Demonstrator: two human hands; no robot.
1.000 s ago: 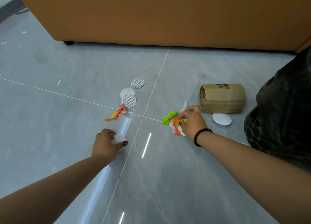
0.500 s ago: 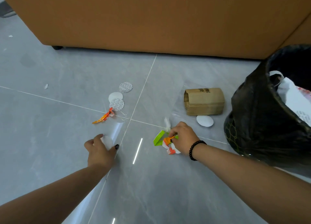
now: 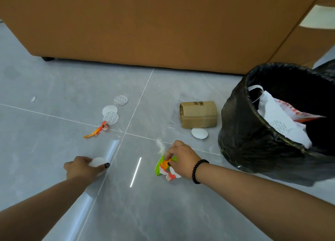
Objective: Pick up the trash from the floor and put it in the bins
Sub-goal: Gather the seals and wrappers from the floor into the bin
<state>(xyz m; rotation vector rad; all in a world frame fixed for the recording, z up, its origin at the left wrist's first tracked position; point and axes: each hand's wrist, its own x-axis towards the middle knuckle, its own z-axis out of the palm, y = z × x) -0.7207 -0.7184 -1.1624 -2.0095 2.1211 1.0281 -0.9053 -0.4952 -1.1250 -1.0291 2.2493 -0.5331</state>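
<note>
Seen from the head: left hand (image 3: 82, 167) curled round a white paper disc (image 3: 97, 162), low over the grey floor (image 3: 54, 135); right hand (image 3: 182, 158) pinched tight on a bunch of green and orange wrappers (image 3: 163, 166), with a white fluff (image 3: 161, 147) at the fingertips. Still on the floor: an orange wrapper (image 3: 95, 131), three round discs (image 3: 113, 110), a brown paper bag (image 3: 198, 114) with a white disc (image 3: 199, 133) just beside it. To the right, near the right hand, stood a black bin (image 3: 241, 128) with trash inside.

Five white paper discs (image 3: 121, 100); two hands (image 3: 182, 157); one paper bag (image 3: 198, 114); one bin (image 3: 253, 132); one orange wrapper (image 3: 96, 131).
</note>
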